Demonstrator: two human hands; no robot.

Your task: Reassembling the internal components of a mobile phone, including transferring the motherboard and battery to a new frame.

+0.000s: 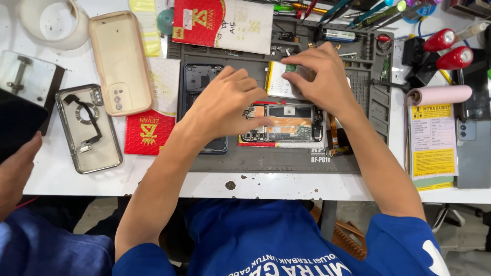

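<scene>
Nearest the camera: a blue shirt (266, 240), with both forearms reaching away over the white table (286, 185) to a grey repair mat (266, 161).

Item in hand: an opened phone (286, 125), back removed and board exposed, lying flat mid-mat. Its long axis runs left to right, parallel to the near table edge. Which end is the top cannot be told; the left end is covered.

Left hand (227, 105): fingers curled down over the phone's left end. Whether it actually grips anything cannot be told. Right hand (322, 76): fingertips pinched on the far right edge of a white flat pack (277, 82) lying just beyond the phone.

Also noted: an orange flex strip (333, 130) at the phone's right end, a dark phone shell (197, 79) on the left of the mat, a beige case (120, 61) and a clear case (87, 128) further left. Another person's hand (15, 163) rests at the far left.

Risks, as judged: if the pack is bent or tugged, it could kink. A sliding phone could strain the flex strip. An elbow could sweep the near cases off.
</scene>
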